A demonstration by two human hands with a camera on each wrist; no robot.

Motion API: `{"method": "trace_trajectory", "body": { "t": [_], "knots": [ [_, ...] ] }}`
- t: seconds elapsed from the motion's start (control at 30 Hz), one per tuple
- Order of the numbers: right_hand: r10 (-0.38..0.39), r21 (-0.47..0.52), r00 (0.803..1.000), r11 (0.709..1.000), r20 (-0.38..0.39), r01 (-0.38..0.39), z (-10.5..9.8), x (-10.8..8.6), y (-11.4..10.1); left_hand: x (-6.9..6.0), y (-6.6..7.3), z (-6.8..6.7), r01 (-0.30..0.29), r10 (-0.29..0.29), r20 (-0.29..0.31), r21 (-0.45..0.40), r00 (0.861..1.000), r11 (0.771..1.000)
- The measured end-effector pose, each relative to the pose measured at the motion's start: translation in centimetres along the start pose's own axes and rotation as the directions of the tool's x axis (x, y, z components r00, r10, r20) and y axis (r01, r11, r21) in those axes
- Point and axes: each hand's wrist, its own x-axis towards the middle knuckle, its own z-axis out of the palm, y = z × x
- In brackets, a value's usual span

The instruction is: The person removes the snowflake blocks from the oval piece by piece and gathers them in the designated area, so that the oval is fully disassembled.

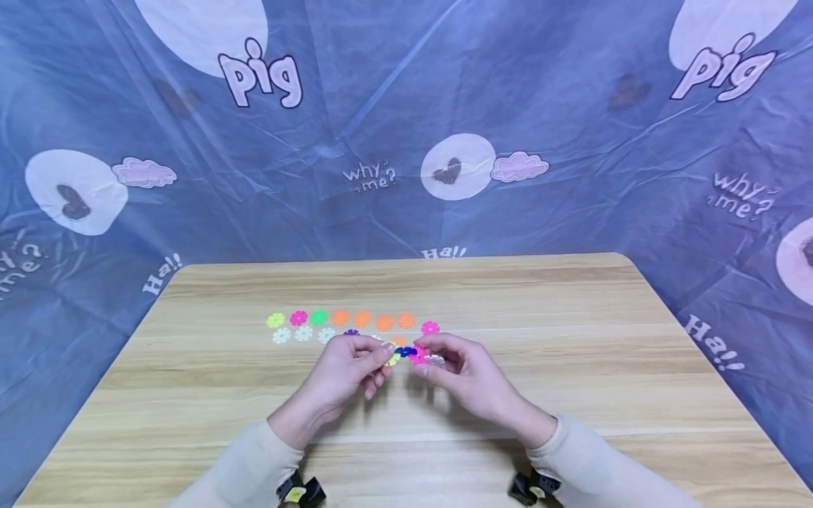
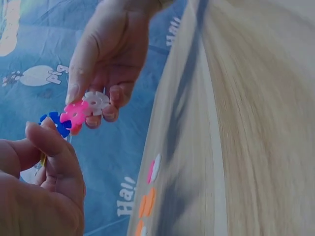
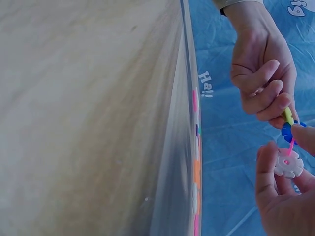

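Observation:
Above the table, both hands hold a short chain of slotted plastic snowflake discs. My left hand (image 1: 346, 368) pinches its yellow disc (image 1: 393, 359) between thumb and fingers. A blue disc (image 2: 61, 128) links the yellow one to a pink disc (image 2: 76, 114). My right hand (image 1: 475, 368) grips the pink disc, thumb on one side and fingers on the other. Joined beyond the pink one, a white translucent disc (image 3: 289, 165) sits among the right fingers. The left fingers hide most of the yellow disc in the left wrist view.
Loose discs lie in two rows behind the hands: yellow (image 1: 276, 320), pink (image 1: 298, 318), green (image 1: 319, 317) and several orange (image 1: 384, 323) at the back, several white (image 1: 303, 334) in front. Another pink disc (image 1: 430, 327) lies to the right. A printed blue cloth (image 1: 381, 106) hangs behind the wooden table (image 1: 571, 339).

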Motion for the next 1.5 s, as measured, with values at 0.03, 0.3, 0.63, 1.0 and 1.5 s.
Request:
{"method": "trace_trajectory", "body": {
  "t": [0.03, 0.3, 0.63, 1.0, 1.5],
  "knots": [
    [0.003, 0.002, 1.0, 1.0, 0.001, -0.003, 0.0, 0.0, -0.1, 0.0, 0.0, 0.0, 0.002, -0.002, 0.0, -0.02, 1.0, 1.0],
    [0.002, 0.013, 1.0, 1.0, 0.009, -0.002, 0.1, 0.1, -0.3, -0.2, 0.6, 0.1, -0.003, 0.003, -0.012, 0.028, 1.0, 1.0],
    [0.007, -0.009, 1.0, 1.0, 0.01, -0.007, -0.1, 0.1, -0.3, -0.2, 0.9, 0.1, 0.001, -0.003, 0.013, 0.177, 1.0, 0.984],
    [0.006, -0.028, 1.0, 1.0, -0.002, -0.006, -0.1, 0.2, -0.3, -0.5, 0.6, -0.8, -0.065, 0.072, -0.028, 0.204, 0.997, 0.977],
    [0.002, -0.012, 1.0, 1.0, -0.003, -0.002, -0.2, 0.0, 0.0, -0.7, 0.6, -2.8, -0.059, 0.053, 0.034, 0.206, 0.998, 0.977]
  ]
}}
